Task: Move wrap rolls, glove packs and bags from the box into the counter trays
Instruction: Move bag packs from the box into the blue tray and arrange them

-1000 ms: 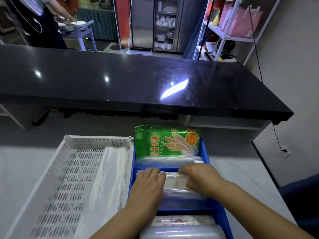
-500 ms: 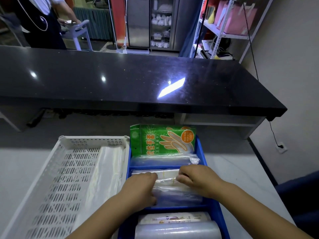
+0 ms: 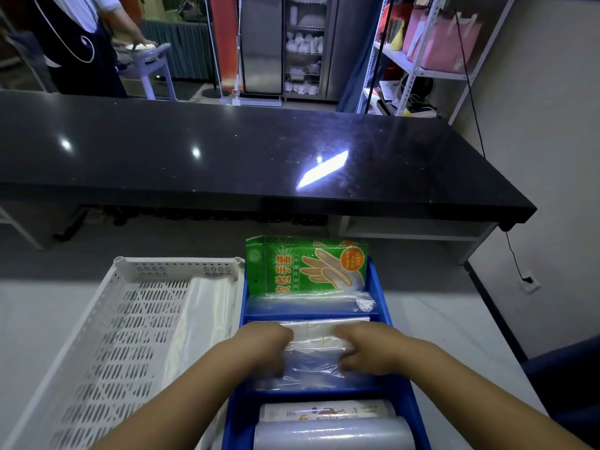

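Left hand point(image 3: 266, 347), right hand point(image 3: 368, 347) nearer, bags point(image 3: 313, 341) between fingers point(image 3: 346, 363)

Cannot make out the fingertips of the left hand point(image 3: 263, 347) or right hand point(image 3: 370, 347), curled down into the clear bags point(image 3: 315, 339). Cannot see the glove pack's point(image 3: 305, 264) lower part, covered by a clear pack point(image 3: 311, 302). Cut off at the bottom edge: wrap roll point(image 3: 334, 433), blue tray point(image 3: 324, 393), white tray point(image 3: 175, 264). Cannot read the boxed roll's point(image 3: 324, 412) print, too small.
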A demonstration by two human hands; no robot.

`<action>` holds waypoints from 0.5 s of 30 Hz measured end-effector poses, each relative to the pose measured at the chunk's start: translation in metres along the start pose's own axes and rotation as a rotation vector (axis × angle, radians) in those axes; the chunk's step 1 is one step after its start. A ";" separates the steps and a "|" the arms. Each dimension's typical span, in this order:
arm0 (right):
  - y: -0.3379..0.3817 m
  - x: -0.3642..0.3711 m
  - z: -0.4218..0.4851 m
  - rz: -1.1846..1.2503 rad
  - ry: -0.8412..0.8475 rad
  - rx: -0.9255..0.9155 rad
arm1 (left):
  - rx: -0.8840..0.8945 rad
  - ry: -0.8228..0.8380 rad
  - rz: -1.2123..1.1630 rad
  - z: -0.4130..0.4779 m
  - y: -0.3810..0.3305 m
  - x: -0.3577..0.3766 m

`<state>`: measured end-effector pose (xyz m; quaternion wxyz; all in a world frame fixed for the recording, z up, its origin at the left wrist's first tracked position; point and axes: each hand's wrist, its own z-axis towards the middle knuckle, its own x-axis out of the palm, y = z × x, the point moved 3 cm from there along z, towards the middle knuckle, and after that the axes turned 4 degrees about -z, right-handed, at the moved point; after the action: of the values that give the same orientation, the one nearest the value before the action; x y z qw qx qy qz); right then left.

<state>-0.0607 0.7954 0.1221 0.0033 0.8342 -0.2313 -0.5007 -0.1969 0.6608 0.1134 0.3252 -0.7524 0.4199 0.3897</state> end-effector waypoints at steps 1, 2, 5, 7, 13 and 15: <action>0.000 -0.001 0.001 -0.065 -0.054 0.012 | -0.004 -0.040 0.027 0.000 -0.001 -0.001; -0.001 -0.002 0.001 -0.121 -0.112 0.021 | -0.007 -0.088 0.049 -0.002 -0.001 -0.002; -0.004 -0.004 -0.002 -0.216 -0.248 0.044 | -0.008 -0.257 0.076 -0.010 0.002 -0.006; -0.007 -0.004 -0.004 -0.238 -0.288 0.067 | 0.010 -0.327 0.090 -0.013 0.005 -0.005; -0.003 0.003 -0.002 -0.223 -0.206 0.080 | -0.017 -0.277 0.136 -0.013 0.003 0.004; -0.003 0.001 -0.001 -0.248 -0.174 0.092 | -0.012 -0.284 0.170 -0.013 0.003 0.001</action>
<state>-0.0581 0.7976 0.1212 -0.1167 0.8091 -0.1486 -0.5565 -0.1951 0.6484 0.1180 0.3426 -0.6534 0.4296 0.5207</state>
